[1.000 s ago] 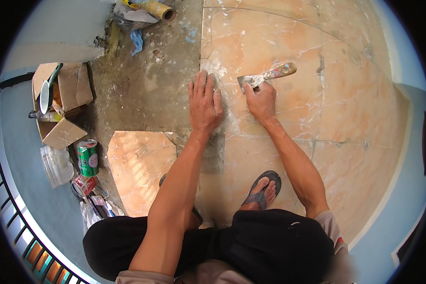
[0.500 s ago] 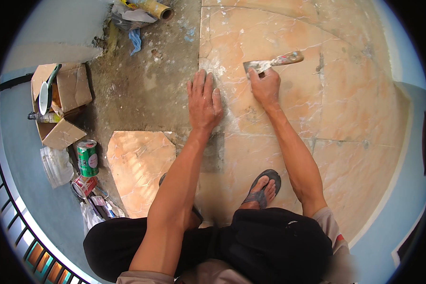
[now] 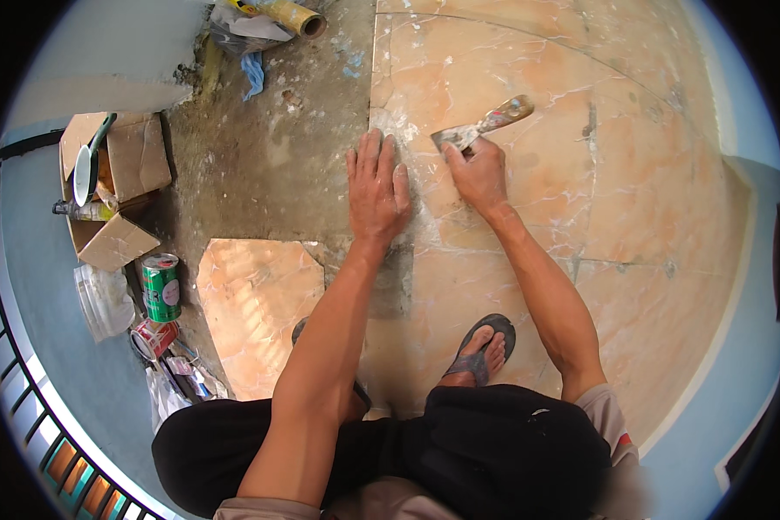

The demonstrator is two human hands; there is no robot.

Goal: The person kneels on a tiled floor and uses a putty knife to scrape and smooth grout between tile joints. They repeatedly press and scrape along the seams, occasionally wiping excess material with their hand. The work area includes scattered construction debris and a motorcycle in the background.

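My left hand (image 3: 377,189) lies flat, fingers spread, on the edge of a peach marble-patterned floor tile (image 3: 529,199), where the tile meets bare grey mortar (image 3: 260,173). My right hand (image 3: 477,169) grips a putty knife (image 3: 481,130) with a wooden handle; its blade points left and rests on the tile's dusty white surface just beyond my fingers. My foot in a grey flip-flop (image 3: 481,351) stands on the tiles below.
A loose cut tile (image 3: 256,308) lies on the mortar at the left. Beside it are a green can (image 3: 161,288), a red can (image 3: 152,338) and plastic wrappers. An open cardboard box (image 3: 113,191) with tools sits farther left. A railing (image 3: 26,407) runs along the lower left.
My right hand has slid the putty knife up and to the right across the tile. My left hand has stayed flat in the same place.
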